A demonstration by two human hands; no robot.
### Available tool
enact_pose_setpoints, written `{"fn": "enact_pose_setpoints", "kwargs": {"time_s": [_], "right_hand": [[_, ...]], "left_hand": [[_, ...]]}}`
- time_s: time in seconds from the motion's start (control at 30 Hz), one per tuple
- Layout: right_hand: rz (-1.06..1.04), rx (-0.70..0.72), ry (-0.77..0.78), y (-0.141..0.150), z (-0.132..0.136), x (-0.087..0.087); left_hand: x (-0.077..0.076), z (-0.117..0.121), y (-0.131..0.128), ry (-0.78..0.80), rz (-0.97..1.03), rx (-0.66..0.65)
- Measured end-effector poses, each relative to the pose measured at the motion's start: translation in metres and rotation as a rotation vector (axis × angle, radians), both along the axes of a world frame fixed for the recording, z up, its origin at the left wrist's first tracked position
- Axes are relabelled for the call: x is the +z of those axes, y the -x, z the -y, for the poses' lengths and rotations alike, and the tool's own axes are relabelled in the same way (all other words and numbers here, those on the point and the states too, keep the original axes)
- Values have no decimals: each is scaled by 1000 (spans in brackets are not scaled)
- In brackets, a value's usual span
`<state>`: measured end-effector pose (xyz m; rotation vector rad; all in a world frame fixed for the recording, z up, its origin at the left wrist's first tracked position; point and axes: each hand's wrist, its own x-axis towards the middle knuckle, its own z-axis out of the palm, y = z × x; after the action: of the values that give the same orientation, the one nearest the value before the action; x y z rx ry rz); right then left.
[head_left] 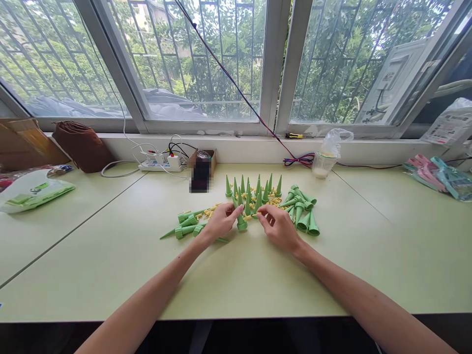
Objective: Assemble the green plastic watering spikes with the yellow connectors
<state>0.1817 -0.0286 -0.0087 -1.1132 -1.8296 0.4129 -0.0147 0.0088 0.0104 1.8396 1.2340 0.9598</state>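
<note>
My left hand (220, 221) is closed on a green plastic spike (241, 225), a pointed cone with a ribbed cap, held tip up near the tabletop. Opposite it, the thumb and fingers of my right hand (279, 228) pinch a small yellow piece (254, 215). Behind both hands several green spikes (279, 187) stand upright on their caps. Loose yellow pieces (275, 201) lie scattered among them. To the left, more capped spikes (186, 230) rest on their sides, partly behind my left hand. A pile of open-ended green cones (303, 221) lies right of my right hand.
At the back stand a small cardboard box (212, 160) with a blurred dark object before it, a power strip (158, 163) with cables, and a clear cup (323, 164). A green-white packet (40, 194) lies left; pink and teal bagged items (440, 174) lie right.
</note>
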Motion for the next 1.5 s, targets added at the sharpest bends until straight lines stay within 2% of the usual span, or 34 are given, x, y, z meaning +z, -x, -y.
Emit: {"fn": "enact_pose_setpoints", "kwargs": {"time_s": [0.27,0.73,1.23,1.5], "right_hand": [[-3,25,14,0,-1,-1],[-21,121,130,2,1,2],[-12,156,118,2,-2,-4],[24,131,69,0,-4,-7]], "left_hand": [[1,1,-1,-7,-14,3],[6,7,-4,1,4,-63],[-1,4,-6,-47,6,-122],[-7,3,-6,-48,-4,-83]]}}
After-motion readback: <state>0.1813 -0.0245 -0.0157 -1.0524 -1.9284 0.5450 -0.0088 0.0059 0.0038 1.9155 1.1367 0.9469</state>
